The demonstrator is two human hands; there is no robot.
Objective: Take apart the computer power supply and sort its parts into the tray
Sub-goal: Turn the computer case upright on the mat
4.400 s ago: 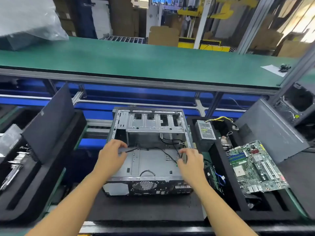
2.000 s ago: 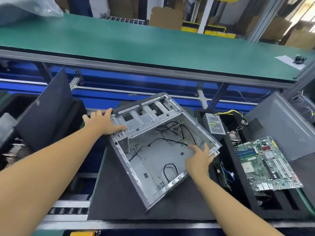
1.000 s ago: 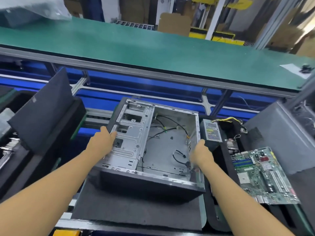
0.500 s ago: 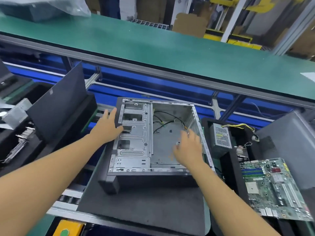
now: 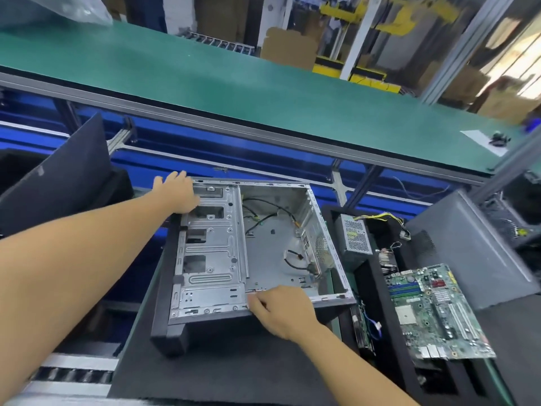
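An emptied metal computer case [image 5: 272, 250] lies open side up on a dark foam mat [image 5: 222, 367], with loose black cables inside. My left hand [image 5: 178, 191] grips the case's far left corner. My right hand [image 5: 281, 312] holds its near edge at the middle. To the right, a black foam tray [image 5: 371, 291] holds the silver power supply [image 5: 355, 237] with yellow and black wires, and a green motherboard [image 5: 436, 309] lies across its slots.
A grey side panel [image 5: 465, 253] leans at the right of the tray. A black panel [image 5: 58, 174] leans on another foam tray at the left. A green conveyor belt [image 5: 234, 83] runs across behind, above blue rails.
The case was turned around on the mat and shifted. My left hand slid up to the far left corner, and my right hand came out of the case onto its near edge.
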